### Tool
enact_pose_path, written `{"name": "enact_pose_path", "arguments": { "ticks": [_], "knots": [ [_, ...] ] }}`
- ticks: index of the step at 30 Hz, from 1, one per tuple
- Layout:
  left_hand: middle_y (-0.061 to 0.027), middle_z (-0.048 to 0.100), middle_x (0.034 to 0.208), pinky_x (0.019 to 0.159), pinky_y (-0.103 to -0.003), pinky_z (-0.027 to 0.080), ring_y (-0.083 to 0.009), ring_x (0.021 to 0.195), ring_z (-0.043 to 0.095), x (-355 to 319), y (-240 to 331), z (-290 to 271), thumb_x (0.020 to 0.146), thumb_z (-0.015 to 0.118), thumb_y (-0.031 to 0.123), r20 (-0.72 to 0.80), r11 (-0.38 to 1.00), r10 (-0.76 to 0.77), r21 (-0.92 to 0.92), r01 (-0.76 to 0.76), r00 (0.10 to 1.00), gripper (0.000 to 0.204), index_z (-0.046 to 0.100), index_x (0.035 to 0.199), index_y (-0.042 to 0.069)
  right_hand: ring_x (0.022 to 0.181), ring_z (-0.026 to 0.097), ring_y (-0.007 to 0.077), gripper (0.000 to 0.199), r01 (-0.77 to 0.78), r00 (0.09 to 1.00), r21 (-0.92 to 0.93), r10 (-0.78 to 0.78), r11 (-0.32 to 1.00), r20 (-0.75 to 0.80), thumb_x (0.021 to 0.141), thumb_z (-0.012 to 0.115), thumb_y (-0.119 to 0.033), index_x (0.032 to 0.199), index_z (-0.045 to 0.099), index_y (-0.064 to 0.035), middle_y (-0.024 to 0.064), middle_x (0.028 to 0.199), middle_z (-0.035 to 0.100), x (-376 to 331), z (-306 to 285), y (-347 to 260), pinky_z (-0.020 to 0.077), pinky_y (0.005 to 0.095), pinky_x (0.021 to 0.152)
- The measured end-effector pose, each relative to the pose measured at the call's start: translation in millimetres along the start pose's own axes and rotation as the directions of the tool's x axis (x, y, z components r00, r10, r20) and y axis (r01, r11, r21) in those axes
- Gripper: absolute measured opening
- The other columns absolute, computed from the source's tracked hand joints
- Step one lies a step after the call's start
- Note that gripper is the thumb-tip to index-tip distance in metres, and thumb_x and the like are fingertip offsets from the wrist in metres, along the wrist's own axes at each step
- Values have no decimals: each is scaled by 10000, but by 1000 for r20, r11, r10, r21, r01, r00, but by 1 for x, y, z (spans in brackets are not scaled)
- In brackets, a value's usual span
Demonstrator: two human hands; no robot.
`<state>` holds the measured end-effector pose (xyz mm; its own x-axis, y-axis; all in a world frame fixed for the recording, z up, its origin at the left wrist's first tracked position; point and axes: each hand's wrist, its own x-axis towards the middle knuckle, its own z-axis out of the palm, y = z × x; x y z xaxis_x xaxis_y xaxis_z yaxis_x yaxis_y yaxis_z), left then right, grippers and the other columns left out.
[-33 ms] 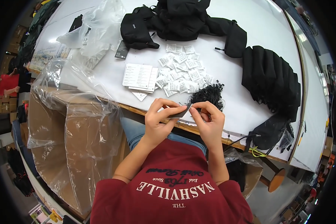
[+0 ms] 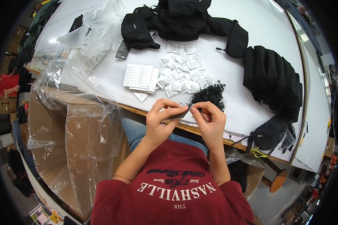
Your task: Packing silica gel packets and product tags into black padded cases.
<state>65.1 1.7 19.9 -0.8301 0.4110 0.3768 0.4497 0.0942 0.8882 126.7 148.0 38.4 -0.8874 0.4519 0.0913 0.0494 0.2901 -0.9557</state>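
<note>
My left hand (image 2: 162, 118) grips a dark hang tag (image 2: 179, 114) with a pale edge, its thumb and fingers on either face. At the tag's right corner, the thumb and forefinger of my right hand (image 2: 211, 119) are pinched together. Whether a thin string is also between those fingertips cannot be made out. Just beyond my right hand lies a tangled heap of black tag strings (image 2: 214, 94). Many small white printed packets (image 2: 184, 67) are spread behind it. Stacked white printed cards (image 2: 139, 77) lie to their left.
Black bags (image 2: 184, 20) are piled at the far side of the white table (image 2: 229, 75). More folded black bags (image 2: 272, 77) stand in a row at right. Clear plastic (image 2: 94, 33) lies far left, near a black card (image 2: 122, 50). A plastic-lined carton (image 2: 90, 150) stands at left.
My left fingers and the tag have shifted very slightly. Everything else stays where it was.
</note>
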Motion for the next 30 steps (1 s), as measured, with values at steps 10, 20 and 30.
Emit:
{"name": "enact_pose_path", "arguments": {
  "ticks": [10,20,30],
  "knots": [
    [8,544,760,470,-177,319,-27,566,424,3,-22,-21,979,482,177,586,550,-319,-526,649,745,207,619,979,22,508,294,8,98,-36,981,121,12,992,192,771,708,-9,842,642,-23,-67,572,379,-5,-9,6,225,201,452],
    [-9,533,851,709,-194,387,-61,781,498,1,-30,-31,910,565,44,609,697,-319,-369,615,726,35,546,900,15,538,372,47,119,-111,880,198,4,974,475,841,674,-128,912,628,-44,-33,565,417,-2,-3,18,337,235,517],
    [-6,516,834,654,-203,421,-48,744,498,16,-10,-8,935,544,83,565,833,-292,-247,495,772,76,516,935,13,547,432,27,125,-459,839,486,183,744,512,932,585,-160,918,509,-62,-31,649,504,-7,-6,32,335,194,481]
  ]
}}
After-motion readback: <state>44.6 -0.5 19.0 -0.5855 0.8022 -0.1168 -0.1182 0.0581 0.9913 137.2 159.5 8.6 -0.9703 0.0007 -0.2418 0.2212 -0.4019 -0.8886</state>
